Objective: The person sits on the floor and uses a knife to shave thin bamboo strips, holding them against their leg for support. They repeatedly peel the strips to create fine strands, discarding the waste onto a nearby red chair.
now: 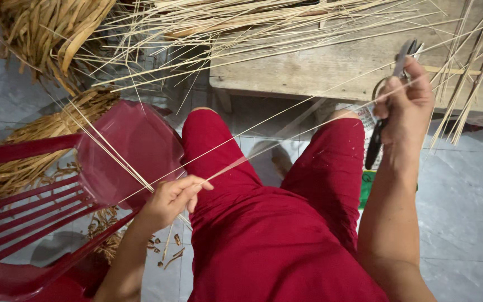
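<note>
My left hand (171,198) pinches the near ends of a few long thin pale sticks (286,131) that slant up to the right across my red trousers (269,223). My right hand (406,109) is raised over my right knee and grips a pair of scissors (387,95) with dark handles, blades pointing up toward the wooden bench (331,67). The far ends of the sticks pass by my right hand's fingers.
A red plastic chair (57,190) lies on its side at the left. Dry brown leaf bundles (40,140) lie behind it and at top left. Many loose thin sticks (241,22) are spread over the bench. Leaf scraps litter the grey tiled floor (465,201).
</note>
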